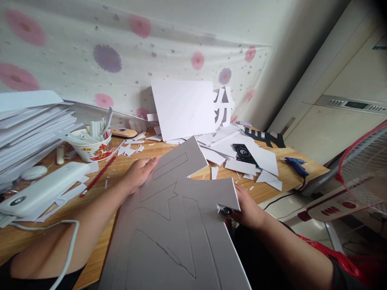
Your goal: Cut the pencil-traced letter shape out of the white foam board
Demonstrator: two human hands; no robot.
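Note:
A large white foam board (172,225) with pencilled outlines slants up in front of me, its upper right edge cut into a notch. My left hand (141,174) grips the board's left edge, thumb on its face and the other fingers hidden behind it. At the right side my right hand (246,207) is closed by the board's cut corner, most of its fingers hidden behind the board. A small dark object (226,211) shows beside those fingers, too hidden to make out.
On the wooden table (305,166) are a paper bowl of strips (93,147), a red pencil (98,177), a white power bank (45,189), white scraps, a phone (243,154) and a blue glue gun (296,166). A racket (365,165) is at the right.

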